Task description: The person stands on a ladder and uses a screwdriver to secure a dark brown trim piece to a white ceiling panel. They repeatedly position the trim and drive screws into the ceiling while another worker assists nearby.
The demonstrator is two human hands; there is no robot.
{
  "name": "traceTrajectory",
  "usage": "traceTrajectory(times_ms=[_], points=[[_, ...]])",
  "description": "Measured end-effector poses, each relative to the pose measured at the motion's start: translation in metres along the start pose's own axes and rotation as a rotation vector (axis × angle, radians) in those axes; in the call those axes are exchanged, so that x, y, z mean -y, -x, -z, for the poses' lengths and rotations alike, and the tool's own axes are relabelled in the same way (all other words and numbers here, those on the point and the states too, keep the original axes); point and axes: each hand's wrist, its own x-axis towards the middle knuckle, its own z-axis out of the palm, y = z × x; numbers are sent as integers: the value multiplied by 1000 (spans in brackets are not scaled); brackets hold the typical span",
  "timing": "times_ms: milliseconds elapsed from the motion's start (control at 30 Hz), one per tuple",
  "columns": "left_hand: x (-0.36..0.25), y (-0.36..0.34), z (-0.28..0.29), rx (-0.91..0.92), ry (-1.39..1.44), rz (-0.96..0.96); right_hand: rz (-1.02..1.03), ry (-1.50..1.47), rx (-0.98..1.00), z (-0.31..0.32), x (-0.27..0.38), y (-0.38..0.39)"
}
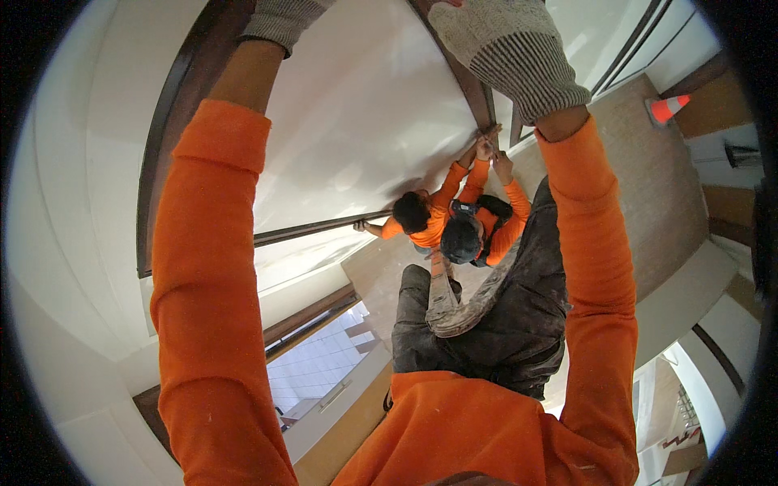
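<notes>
Both my arms reach up in orange sleeves. My left hand [285, 18], in a grey knit glove, is cut off at the upper edge, beside the top of a dark brown frame piece [166, 154]. My right hand [506, 49], in the same kind of glove with a striped cuff, is beside another brown frame piece [463, 77]. Its fingers lie mostly beyond the edge of the view, so what either hand holds is hidden. A large white panel [348, 105] spans the area between the brown pieces.
Below, two people in orange shirts [438, 217] [506, 235] have hands at the frame's lower corner. A dark rail [312, 229] runs along the panel's bottom. An orange and white cone [668, 108] stands at right. A window [316, 368] is at lower left.
</notes>
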Motion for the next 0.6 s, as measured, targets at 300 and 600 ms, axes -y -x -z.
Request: traceTrajectory(times_ms=[300, 600], points=[[5, 0, 13, 67, -59, -16, 52, 26, -7, 1, 12, -7], [0, 1, 0, 22, -12, 2, -132, 7, 184, 5, 13, -12]])
